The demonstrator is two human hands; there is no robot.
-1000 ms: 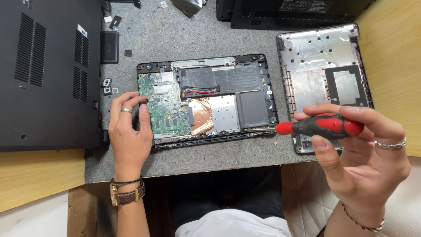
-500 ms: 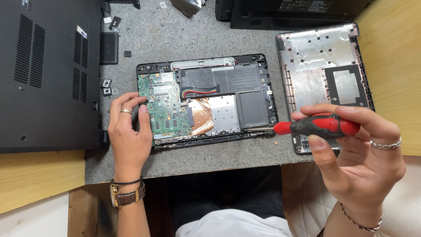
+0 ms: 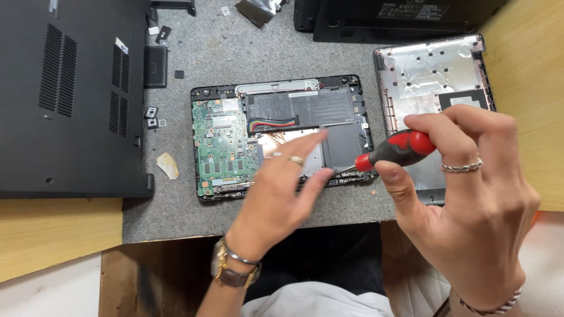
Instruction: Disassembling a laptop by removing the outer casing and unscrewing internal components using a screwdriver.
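Head view shows the left hand (image 3: pixel 276 194) has slid from the green board onto the opened laptop (image 3: pixel 282 135) on the table, fingers spread flat, meeting the red screwdriver (image 3: pixel 395 150) clasped by the right hand (image 3: pixel 470 199).

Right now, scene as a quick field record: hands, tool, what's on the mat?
left hand: open, fingers spread over the lower edge of the opened laptop
right hand: grips a red and black screwdriver, tip at the laptop's lower right edge
laptop: cover off, green circuit board and battery exposed
right of it: silver cover, inner side up
left of it: black laptop base
surface: grey mat
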